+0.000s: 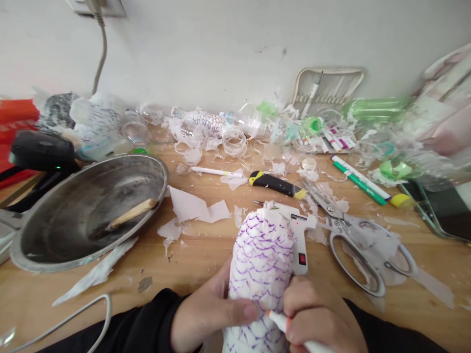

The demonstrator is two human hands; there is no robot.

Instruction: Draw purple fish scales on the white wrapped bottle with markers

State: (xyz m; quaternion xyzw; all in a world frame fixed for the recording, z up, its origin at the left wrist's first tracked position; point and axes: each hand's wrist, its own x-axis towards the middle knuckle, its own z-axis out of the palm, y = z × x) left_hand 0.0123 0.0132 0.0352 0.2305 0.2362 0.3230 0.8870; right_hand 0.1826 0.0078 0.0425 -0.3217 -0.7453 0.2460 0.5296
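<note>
Steadies the white paper-covered form between thumb and fingers of the left hand, near the glue gun on the counter, and pinches an orange-tipped marker in the right hand, with purple scale outlines widespread (orange barely showing).

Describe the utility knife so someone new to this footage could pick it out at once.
On the wooden table, right of the metal basin, look just beyond the purple-marked white object. The utility knife lies there, between the white-handled brush and the scissors. Its black body with yellow ends sets it apart from both.
</note>
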